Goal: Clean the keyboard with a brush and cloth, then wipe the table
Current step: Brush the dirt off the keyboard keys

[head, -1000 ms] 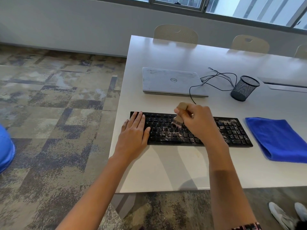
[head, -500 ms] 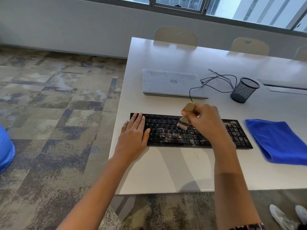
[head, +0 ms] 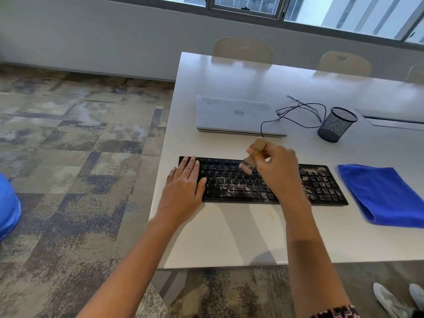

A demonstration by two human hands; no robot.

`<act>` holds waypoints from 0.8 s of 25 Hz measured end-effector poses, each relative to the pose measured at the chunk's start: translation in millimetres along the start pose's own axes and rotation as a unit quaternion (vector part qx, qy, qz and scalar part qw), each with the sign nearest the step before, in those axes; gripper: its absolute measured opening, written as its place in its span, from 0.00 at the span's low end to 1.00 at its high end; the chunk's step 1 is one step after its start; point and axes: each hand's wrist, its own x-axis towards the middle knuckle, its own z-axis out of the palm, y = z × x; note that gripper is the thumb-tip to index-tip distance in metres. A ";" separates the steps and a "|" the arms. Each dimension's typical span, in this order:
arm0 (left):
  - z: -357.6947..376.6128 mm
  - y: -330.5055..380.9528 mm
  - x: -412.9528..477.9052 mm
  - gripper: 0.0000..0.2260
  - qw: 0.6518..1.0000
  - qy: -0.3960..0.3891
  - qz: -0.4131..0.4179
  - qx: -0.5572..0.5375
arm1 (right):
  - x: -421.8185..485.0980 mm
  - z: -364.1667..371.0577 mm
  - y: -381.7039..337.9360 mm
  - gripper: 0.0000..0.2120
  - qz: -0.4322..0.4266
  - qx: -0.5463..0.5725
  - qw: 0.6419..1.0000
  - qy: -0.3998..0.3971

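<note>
Two hands: left hand (head: 183, 191) flat on keyboard (head: 229, 187); right hand (head: 278, 173) grips brush (head: 249, 165).
Change: my bristles moved farther, left of that hand.
Meaning: dust remains.

The keyboard (head: 229, 182) is black, speckled with pale grey-white dust, and the brush (head: 259, 145) has a tan wooden handle and pale bristles; the cloth (head: 385, 193) is a bright royal blue against the off-white worktop (head: 229, 237). The laptop (head: 236, 115) is silver-grey with a dark round logo, while the cable (head: 298, 106) and the mesh cup (head: 337, 125) are black. The carpet (head: 80, 157) is a patchwork of beige, grey and navy blocks, the chairs (head: 243, 50) are beige, the shoes (head: 387, 299) white, and the sleeve (head: 335, 313) carries a black, pink and white zigzag
</note>
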 end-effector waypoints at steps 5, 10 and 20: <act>-0.4 0.6 0.2 0.29 1.000 0.003 -0.002 0.002 | -3.7 17.5 -5.2 0.06 -0.034 0.047 0.998 -0.037; -0.8 -0.4 -0.6 0.31 1.000 0.008 0.002 0.005 | 4.6 26.5 -9.1 0.05 -0.012 0.098 0.994 0.036; 0.1 0.4 0.2 0.32 1.000 0.007 -0.001 0.002 | -3.7 21.3 -5.7 0.10 -0.029 0.029 0.999 -0.011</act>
